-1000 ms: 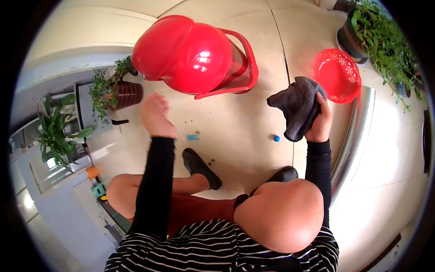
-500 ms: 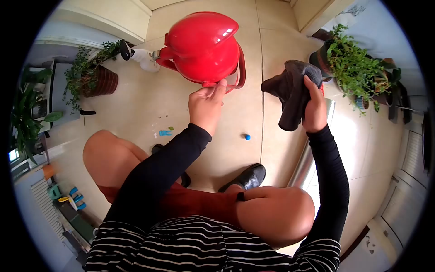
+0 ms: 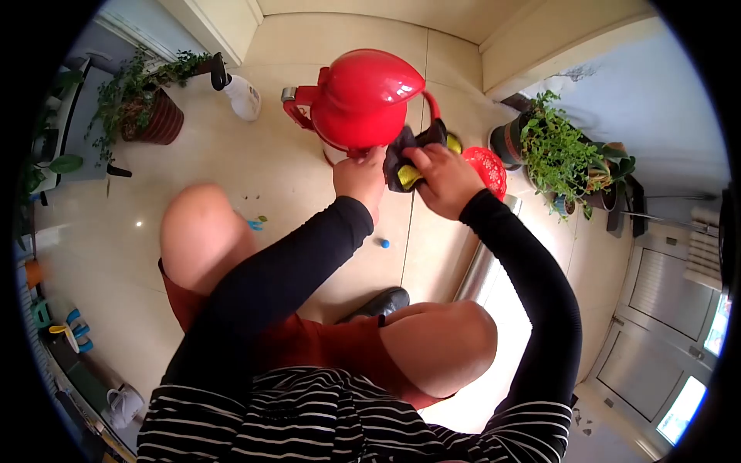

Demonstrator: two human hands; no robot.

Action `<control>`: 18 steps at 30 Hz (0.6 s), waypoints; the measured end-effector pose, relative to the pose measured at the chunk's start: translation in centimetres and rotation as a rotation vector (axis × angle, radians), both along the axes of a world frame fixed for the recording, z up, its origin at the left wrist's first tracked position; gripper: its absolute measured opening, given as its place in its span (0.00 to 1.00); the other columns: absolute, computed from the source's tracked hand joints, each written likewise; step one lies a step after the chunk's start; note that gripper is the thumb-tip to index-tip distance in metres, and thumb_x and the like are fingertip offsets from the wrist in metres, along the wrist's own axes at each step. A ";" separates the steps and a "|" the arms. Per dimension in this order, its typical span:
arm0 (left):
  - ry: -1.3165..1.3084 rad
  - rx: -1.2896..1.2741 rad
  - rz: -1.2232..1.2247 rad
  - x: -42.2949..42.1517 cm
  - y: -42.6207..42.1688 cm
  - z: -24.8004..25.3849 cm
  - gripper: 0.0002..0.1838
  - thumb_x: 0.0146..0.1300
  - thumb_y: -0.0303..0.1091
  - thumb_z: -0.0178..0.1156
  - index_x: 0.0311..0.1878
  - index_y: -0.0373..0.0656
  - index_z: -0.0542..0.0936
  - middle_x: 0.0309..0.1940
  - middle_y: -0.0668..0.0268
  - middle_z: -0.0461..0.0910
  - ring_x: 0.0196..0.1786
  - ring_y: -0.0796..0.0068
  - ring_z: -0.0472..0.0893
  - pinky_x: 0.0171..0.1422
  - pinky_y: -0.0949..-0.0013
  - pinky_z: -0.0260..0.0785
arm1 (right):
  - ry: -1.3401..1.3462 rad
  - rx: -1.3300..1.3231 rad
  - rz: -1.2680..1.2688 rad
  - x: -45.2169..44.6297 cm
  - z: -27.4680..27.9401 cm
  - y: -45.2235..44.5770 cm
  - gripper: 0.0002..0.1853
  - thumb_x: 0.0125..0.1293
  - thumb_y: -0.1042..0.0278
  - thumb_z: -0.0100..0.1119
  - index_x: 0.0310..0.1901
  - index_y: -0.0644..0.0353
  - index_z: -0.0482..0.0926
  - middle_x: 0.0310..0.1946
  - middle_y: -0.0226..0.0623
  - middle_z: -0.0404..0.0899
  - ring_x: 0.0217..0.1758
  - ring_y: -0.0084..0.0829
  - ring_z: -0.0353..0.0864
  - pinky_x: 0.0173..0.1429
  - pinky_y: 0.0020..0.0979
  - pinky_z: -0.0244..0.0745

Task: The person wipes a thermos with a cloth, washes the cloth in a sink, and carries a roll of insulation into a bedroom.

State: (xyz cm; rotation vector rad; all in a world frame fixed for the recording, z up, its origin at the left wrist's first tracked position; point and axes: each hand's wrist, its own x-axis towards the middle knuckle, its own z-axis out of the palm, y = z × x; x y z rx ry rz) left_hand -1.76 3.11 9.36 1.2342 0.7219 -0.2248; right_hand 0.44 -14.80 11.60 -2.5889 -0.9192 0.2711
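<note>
A glossy red thermos jug (image 3: 367,96) with a side handle and a carrying loop stands in front of me. My left hand (image 3: 360,181) is closed at its near side, fingertips pinching the rim area just under the red body. My right hand (image 3: 446,179) grips a dark cleaning cloth (image 3: 398,158) with yellow patches showing. Its crumpled end is beside the jug and close to my left fingertips; whether it touches the jug is hard to tell.
A white spray bottle (image 3: 244,98) stands left of the jug. Potted plants (image 3: 158,119) are at both sides, and a red perforated basket (image 3: 486,171) is at right. A blue cap (image 3: 384,243) and a silver cylinder (image 3: 485,266) lie on the tiled floor.
My right hand has brought the cloth leftward to the jug, and its yellow patches now show. My left hand stays at the jug's near side. The camera view has shifted.
</note>
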 end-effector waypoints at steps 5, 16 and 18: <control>-0.013 -0.071 0.020 0.2 0.2 0.2 0.12 0.67 0.37 0.62 0.32 0.38 0.80 0.26 0.69 0.78 0.27 0.78 0.76 0.31 0.72 0.64 | -0.144 -0.080 0.045 0.0 -2.9 -0.4 0.27 0.57 0.65 0.62 0.61 0.56 0.74 0.49 0.38 0.81 0.55 0.42 0.77 0.57 0.46 0.74; -0.138 0.193 -0.165 -0.9 0.1 -2.7 0.16 0.66 0.42 0.64 0.36 0.35 0.84 0.27 0.68 0.81 0.27 0.78 0.77 0.32 0.72 0.68 | -0.183 -0.107 0.083 0.9 0.4 0.5 0.23 0.46 0.75 0.66 0.48 0.57 0.77 0.37 0.36 0.81 0.45 0.40 0.80 0.51 0.41 0.77; -0.135 0.000 -0.126 -0.8 -0.3 -2.1 0.16 0.68 0.39 0.59 0.32 0.34 0.82 0.24 0.65 0.80 0.27 0.71 0.78 0.35 0.67 0.70 | -0.180 -0.074 0.035 0.0 3.5 1.0 0.23 0.44 0.76 0.66 0.47 0.58 0.78 0.37 0.37 0.81 0.45 0.41 0.80 0.51 0.41 0.77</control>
